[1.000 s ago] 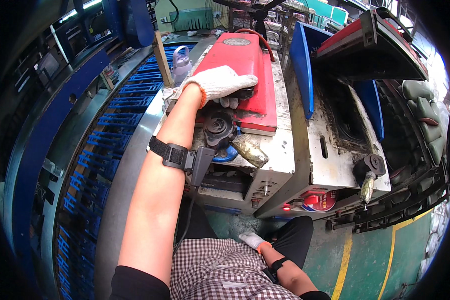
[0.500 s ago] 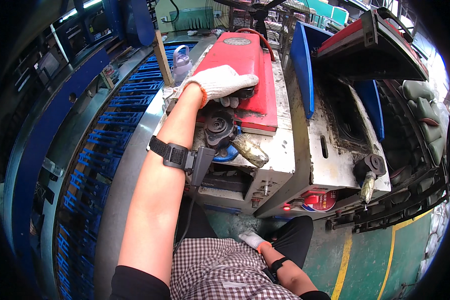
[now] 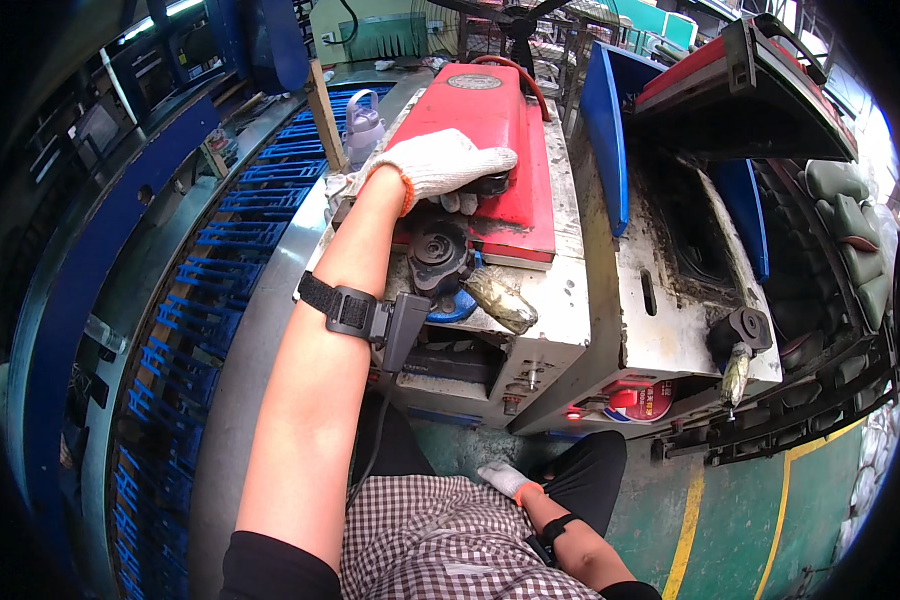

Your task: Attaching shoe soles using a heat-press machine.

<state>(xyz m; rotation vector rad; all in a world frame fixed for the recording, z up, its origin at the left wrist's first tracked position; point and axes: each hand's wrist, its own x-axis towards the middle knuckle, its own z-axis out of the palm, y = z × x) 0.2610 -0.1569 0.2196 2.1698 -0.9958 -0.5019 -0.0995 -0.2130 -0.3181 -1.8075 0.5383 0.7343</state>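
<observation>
My left hand (image 3: 440,165), in a white knit glove with an orange cuff, is closed round the black handle (image 3: 492,184) at the front of a red machine lid (image 3: 475,115). The lid is down on a worn white machine body (image 3: 567,300). Below my wrist sits a round black knob (image 3: 438,250), with a lever grip wrapped in yellowed film (image 3: 502,302) beside it. Low by my right thigh, my gloved right hand (image 3: 503,479) rests with its fingers stretched out, seemingly empty.
To the right, a second machine (image 3: 660,300) has its red lid (image 3: 740,95) raised between blue side panels (image 3: 607,140). A conveyor with blue slats (image 3: 240,230) runs along the left, near a lilac bottle (image 3: 363,125). Dark racks (image 3: 810,300) hold olive padded pieces (image 3: 855,225) at far right.
</observation>
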